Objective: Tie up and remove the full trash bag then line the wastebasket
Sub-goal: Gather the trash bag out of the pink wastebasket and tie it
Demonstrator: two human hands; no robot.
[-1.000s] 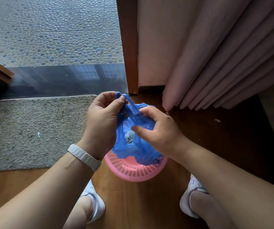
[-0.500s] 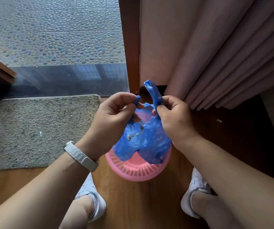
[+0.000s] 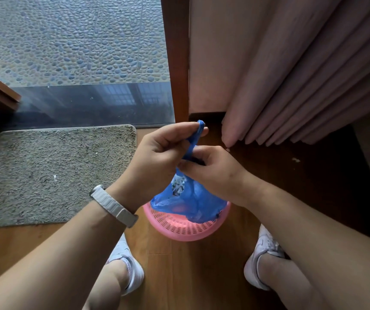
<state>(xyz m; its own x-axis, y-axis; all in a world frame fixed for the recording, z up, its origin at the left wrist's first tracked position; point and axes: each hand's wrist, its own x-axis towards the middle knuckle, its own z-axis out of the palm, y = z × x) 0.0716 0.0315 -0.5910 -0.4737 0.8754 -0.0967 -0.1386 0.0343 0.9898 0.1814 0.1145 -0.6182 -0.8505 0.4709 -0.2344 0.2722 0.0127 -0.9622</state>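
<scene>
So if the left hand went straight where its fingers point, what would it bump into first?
Probably the pink curtain, hanging just beyond the left hand, which pinches the blue trash bag. Depth is unclear, so it might miss.

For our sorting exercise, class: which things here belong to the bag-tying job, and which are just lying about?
Job: blue trash bag, pink wastebasket, left hand and right hand, both gripping the bag.
Lying about: grey doormat, pink curtain.
</scene>
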